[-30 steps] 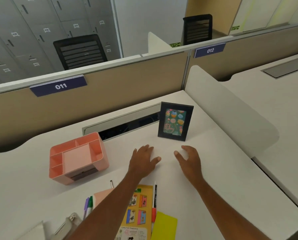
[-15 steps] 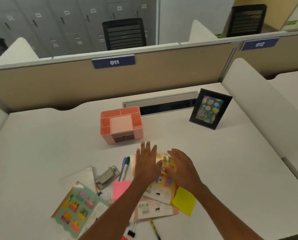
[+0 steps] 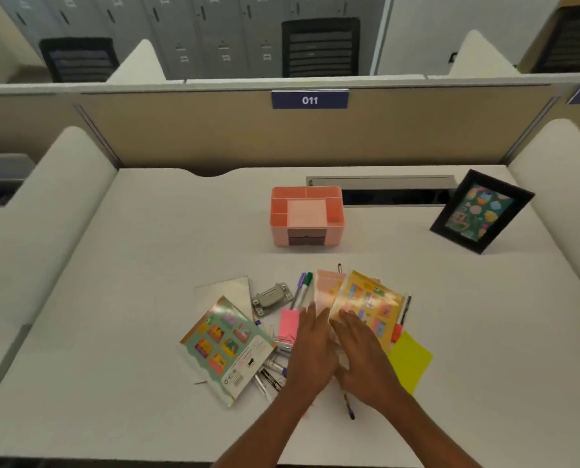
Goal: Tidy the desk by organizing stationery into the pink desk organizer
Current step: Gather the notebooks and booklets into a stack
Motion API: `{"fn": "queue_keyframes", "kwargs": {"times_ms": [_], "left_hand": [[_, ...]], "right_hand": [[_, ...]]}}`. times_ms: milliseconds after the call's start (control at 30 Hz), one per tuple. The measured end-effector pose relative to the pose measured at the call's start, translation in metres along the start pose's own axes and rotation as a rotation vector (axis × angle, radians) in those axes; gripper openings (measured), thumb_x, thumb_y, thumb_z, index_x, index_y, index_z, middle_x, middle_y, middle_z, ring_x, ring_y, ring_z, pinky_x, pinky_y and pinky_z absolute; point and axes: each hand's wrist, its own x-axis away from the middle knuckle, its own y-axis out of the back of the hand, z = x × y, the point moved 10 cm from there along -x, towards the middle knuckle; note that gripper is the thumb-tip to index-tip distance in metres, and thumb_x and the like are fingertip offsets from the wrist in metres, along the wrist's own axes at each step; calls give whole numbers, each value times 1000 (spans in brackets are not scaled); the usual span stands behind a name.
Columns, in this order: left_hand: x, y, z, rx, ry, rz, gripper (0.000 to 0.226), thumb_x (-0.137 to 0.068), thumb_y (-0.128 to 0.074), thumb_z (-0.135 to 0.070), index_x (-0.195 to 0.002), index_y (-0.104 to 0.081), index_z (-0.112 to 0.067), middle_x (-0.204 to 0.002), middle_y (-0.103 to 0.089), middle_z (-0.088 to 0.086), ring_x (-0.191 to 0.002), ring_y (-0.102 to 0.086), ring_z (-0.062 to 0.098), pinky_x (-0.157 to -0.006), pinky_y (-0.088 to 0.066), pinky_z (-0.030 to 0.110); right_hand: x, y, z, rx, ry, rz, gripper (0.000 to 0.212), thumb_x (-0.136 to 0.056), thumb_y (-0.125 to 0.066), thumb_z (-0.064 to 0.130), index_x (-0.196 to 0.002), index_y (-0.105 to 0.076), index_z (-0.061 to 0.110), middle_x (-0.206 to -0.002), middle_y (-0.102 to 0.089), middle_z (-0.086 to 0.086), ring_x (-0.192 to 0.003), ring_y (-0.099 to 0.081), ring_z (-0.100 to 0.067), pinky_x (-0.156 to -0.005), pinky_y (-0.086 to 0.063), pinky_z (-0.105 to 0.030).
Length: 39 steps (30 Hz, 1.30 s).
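Table [image 3: 147, 265]: white, carrying all items.

Pink desk organizer [image 3: 307, 214]: upright toward the far side of the table. The compartments that can be seen hold no stationery.

The stationery lies in a loose heap nearer the person than the organizer, apart from it. A teal sticker booklet [image 3: 226, 349] is at the heap's left, a yellow sticker packet [image 3: 369, 298] directly in front of the organizer, and purple and green pens [image 3: 300, 288] between them.

Left hand [image 3: 312, 346]: fingers straight, resting flat on the papers beside the packet, gripping nothing.

Right hand [image 3: 363, 352]: laid over the packet's near edge. Its thumb is hidden, so I cannot tell whether it grips.

Assessment: sorting is at its opening step, with the flat sheets being gathered. The next move calls for a firm pinch on the packet. It should then be carried to the organizer and stood in a rear slot.
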Motion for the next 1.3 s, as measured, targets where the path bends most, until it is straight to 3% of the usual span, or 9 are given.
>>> {"fn": "queue_keyframes", "kwargs": {"times_ms": [167, 300, 467, 600, 800, 867, 967, 1233, 1300], "left_hand": [[23, 3, 10, 140, 117, 4, 57, -102, -32, -34, -158, -40, -32, -168, -36, -5, -159, -18, 6, -127, -32, 39], [25, 23, 0, 228, 226, -43, 45, -107, -46, -16, -146, -47, -37, -143, -48, -27, -133, -44, -14, -111, -32, 8], [12, 6, 28, 293, 343, -15, 42, -100, -47, -27, -140, -53, -40, -126, -68, -20, -119, -66, 4, -100, -58, 34], [10, 28, 12, 351, 440, -9, 29, -101, -50, -11, -125, -56, -26, -105, -66, -14, -105, -70, 17, -85, -60, 29], [-1, 41, 17, 329, 571, -16, 47, -99, -57, -14, -146, -55, -13, -142, -62, 8, -127, -61, 26, -104, -50, 35], [-3, 45, 15, 329, 576, -15, 25, -95, -60, -12, -116, -71, -22, -119, -70, 5, -112, -65, 24, -99, -51, 35], [-4, 49, 5, 321, 536, -16, 28, -90, -61, -6, -73, -60, -28, -78, -62, -4, -80, -58, 19, -69, -46, 26], [5, 72, -14, 472, 489, -99, 24, -87, -62, -10, -87, -79, -27, -77, -78, -6, -65, -73, 14, -61, -62, 31], [4, 78, -17, 514, 474, -119, 23, -86, -63, -13, -90, -78, -30, -80, -79, -8, -70, -76, 15, -69, -66, 37]], "right_hand": [[18, -8, 16, 14, -30, 24, 89, -81, -73, 40, -159, -38, 14, -168, -28, -14, -157, -25, -32, -119, -38, -52], [28, -14, 19, 12, -91, 61, 88, -88, -73, 41, -163, -30, 22, -174, -9, -2, -161, -4, -21, -124, -28, -39], [32, -20, 22, 27, -145, 131, 85, -97, -65, 40, -166, -16, 26, -173, 3, 4, -160, 4, -17, -128, -25, -40], [34, -24, 22, 57, -153, 161, 80, -100, -60, 38, -165, -17, 25, -172, 1, 5, -161, 0, -18, -129, -22, -41], [35, -24, 20, 103, -151, 164, 77, -101, -56, 41, -166, -17, 25, -173, -2, 5, -161, -6, -20, -127, -17, -37], [36, -21, 20, 106, -165, 170, 76, -103, -51, 41, -166, -13, 27, -173, 2, 8, -161, -1, -17, -127, -12, -33], [39, -16, 20, 105, -166, 169, 75, -104, -48, 42, -166, -9, 29, -173, 4, 10, -160, 2, -14, -127, -9, -30], [41, 1, 22, 79, -157, 62, 77, -99, -53, 43, -166, -17, 28, -174, -8, 7, -160, -6, -14, -125, -28, -37], [40, 11, 28, 24, -167, 39, 77, -100, -54, 44, -165, -17, 30, -173, -8, 10, -160, -6, -12, -123, -28, -34]]}}
